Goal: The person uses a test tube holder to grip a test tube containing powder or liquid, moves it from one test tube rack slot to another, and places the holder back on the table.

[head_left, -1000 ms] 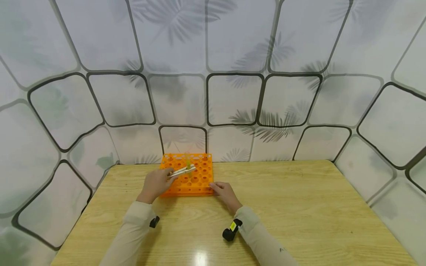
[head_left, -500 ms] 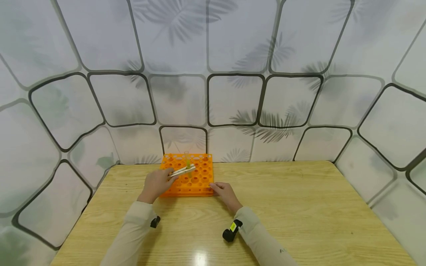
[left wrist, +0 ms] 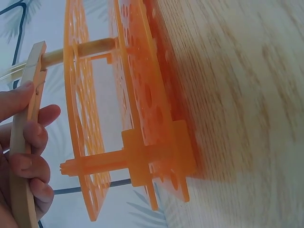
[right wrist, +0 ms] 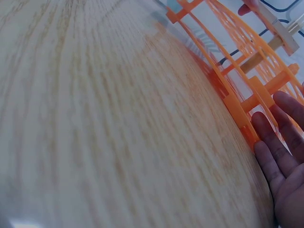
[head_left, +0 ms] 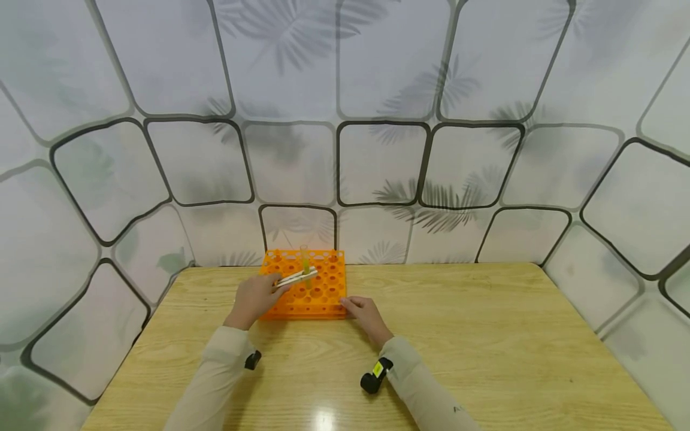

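My left hand (head_left: 256, 299) grips a wooden test tube holder (left wrist: 29, 95), fingers curled round its two arms. Its far end sits around a test tube (left wrist: 90, 48) with yellow liquid. In the left wrist view the tube passes through the top plate of the orange test tube rack (head_left: 286, 311) and reaches the plate below; its clear upper end sticks up above the holder. My right hand (head_left: 369, 315) is at the rack's front right corner. In the right wrist view, its fairly straight fingers (right wrist: 273, 135) touch the rack's end; its thumb is hidden there.
The rack stands on a wooden table (head_left: 463, 335) near its back edge, close to a patterned wall covering (head_left: 377, 161). Several rows of round holes fill its top plate. Black wrist cameras hang at both sleeves, the right one (head_left: 372, 381) low over the table.
Both hands, the holder, the tube and the rack keep nearly the same places. The whole head view shifts very slightly downward.
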Demonstrator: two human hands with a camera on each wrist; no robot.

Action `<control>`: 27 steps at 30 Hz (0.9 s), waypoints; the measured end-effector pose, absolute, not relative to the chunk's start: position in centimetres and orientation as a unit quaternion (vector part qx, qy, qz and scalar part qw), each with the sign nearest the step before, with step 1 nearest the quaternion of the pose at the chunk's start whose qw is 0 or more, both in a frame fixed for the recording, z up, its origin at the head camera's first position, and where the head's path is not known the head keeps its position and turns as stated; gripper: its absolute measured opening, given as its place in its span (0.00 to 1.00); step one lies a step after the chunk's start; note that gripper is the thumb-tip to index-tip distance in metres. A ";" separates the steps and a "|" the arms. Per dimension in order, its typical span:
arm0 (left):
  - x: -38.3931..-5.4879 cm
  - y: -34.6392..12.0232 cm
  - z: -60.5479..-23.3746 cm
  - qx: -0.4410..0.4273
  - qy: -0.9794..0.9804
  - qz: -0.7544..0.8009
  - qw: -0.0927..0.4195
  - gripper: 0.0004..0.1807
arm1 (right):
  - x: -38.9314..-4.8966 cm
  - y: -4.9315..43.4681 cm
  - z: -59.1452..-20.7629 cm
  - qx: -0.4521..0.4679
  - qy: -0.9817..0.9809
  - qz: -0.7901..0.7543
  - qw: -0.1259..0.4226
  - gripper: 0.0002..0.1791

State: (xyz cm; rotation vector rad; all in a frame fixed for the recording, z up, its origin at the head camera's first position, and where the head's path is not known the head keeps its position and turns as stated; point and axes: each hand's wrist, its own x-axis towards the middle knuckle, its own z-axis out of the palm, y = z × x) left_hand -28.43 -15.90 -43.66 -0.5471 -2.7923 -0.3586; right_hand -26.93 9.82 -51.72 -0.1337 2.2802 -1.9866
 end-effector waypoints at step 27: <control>-28.3 -15.8 -43.5 -0.186 -0.966 -0.124 0.127 0.14 | -26.0 9.7 -49.8 -0.044 0.747 -0.660 0.064 0.19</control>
